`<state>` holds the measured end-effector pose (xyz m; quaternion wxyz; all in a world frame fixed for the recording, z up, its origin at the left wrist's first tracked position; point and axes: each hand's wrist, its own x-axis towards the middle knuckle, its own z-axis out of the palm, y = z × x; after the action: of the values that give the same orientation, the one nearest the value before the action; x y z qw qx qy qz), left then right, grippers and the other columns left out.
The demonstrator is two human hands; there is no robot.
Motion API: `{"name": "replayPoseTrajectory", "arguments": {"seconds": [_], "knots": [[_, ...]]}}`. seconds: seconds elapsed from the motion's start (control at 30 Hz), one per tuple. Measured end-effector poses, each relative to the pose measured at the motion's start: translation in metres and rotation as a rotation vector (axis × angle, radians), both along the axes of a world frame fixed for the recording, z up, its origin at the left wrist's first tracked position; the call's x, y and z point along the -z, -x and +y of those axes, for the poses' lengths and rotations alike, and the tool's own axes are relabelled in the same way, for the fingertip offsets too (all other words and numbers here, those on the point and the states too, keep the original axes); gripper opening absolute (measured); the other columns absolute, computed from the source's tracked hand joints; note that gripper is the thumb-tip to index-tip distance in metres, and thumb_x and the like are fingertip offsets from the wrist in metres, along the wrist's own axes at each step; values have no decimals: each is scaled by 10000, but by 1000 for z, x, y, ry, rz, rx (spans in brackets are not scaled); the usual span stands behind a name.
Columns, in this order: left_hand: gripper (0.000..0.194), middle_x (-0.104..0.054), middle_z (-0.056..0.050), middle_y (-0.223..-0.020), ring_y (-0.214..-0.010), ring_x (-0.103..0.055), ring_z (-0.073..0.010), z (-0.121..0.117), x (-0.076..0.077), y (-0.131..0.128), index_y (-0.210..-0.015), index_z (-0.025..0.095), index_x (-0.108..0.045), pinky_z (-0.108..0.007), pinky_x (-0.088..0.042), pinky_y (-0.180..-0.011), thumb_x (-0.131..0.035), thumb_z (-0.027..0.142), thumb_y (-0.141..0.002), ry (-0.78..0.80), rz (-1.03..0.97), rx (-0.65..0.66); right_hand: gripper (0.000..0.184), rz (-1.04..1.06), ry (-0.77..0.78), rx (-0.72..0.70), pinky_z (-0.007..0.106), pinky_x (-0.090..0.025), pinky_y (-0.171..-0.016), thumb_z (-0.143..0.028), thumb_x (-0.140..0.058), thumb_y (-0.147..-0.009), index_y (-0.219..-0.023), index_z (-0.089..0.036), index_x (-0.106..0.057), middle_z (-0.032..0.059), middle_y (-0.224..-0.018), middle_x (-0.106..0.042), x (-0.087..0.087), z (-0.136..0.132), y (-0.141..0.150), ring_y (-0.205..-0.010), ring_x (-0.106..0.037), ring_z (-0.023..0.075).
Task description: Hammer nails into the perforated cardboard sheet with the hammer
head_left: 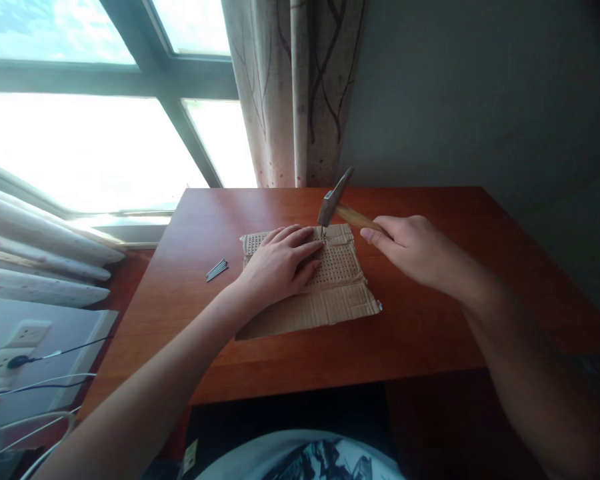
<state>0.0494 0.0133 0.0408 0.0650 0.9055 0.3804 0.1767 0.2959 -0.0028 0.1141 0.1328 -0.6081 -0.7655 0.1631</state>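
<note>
— Where's the hammer (334, 201) from where you're standing?

— Over the far part of that brown cardboard (343, 307), its metal head right at the top of a thin nail (322, 232). Whether the two touch, I can't tell.

— And who has the handle?

— The right hand (407, 245). Its fingers are wrapped round the wood, thumb laid along it.

— What about the left hand (280, 267)?

— Palm down on the cardboard, fingers stretched out and a little apart, their tips just beside the nail. I can't see whether one touches it.

— The cardboard looks peppered.

— Rows of small holes over the far part; the near strip is plain, with a crease between them.

— Anything else on the table (170, 333)?

— A little bunch of nails (217, 270), lying side by side to the left of the cardboard.

— And past that?

— A patterned curtain (300, 93) hangs behind the far edge, beside a bright window (95, 147). Low on the left, a black plug (18, 361) sits in a wall socket.
</note>
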Motion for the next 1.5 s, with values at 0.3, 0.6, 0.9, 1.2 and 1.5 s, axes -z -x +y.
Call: {"name": "replayPoseTrajectory", "arguments": {"seconds": [0.3, 0.6, 0.9, 1.2, 1.5], "knots": [[398, -545, -118, -1459, -1341, -494, -327, -2, 3, 0, -1316, 230, -663, -536, -409, -1131, -449, 353, -1003, -41, 1, -3, 380, -29, 9, -2, 302, -258, -562, -419, -464, -981, -661, -218, -427, -6, -603, -524, 2, 3, 5, -554, -437, 133], [391, -532, -101, -1473, -1360, -474, -313, -1, 8, 1, -1326, 250, -653, -537, -390, -1148, -457, 345, -1000, -26, -35, -3, 369, -72, -13, 6, 301, -248, -565, -410, -454, -985, -671, -217, -426, -6, -591, -504, 9, 4, 8, -534, -419, 131], [401, -531, -116, -1472, -1365, -468, -317, 0, 7, 1, -1333, 230, -648, -534, -394, -1146, -448, 350, -1007, -27, -21, 2, 375, -76, -8, -1, 300, -267, -577, -423, -435, -991, -675, -222, -421, -4, -600, -518, 17, 3, 7, -549, -446, 141], [397, -540, -103, -1464, -1365, -468, -313, -1, 7, 2, -1337, 245, -644, -544, -385, -1150, -454, 347, -1004, -8, -40, 2, 382, 41, -81, 20, 301, -262, -566, -444, -465, -985, -678, -225, -411, -17, -587, -493, 19, 1, 1, -543, -426, 134], [394, -539, -109, -1465, -1363, -471, -313, 0, 7, 1, -1328, 236, -652, -541, -389, -1151, -457, 342, -1002, -13, -43, 4, 385, 52, -37, -11, 295, -268, -570, -431, -469, -983, -667, -220, -412, -18, -594, -504, 22, -1, 2, -553, -446, 130]]}}
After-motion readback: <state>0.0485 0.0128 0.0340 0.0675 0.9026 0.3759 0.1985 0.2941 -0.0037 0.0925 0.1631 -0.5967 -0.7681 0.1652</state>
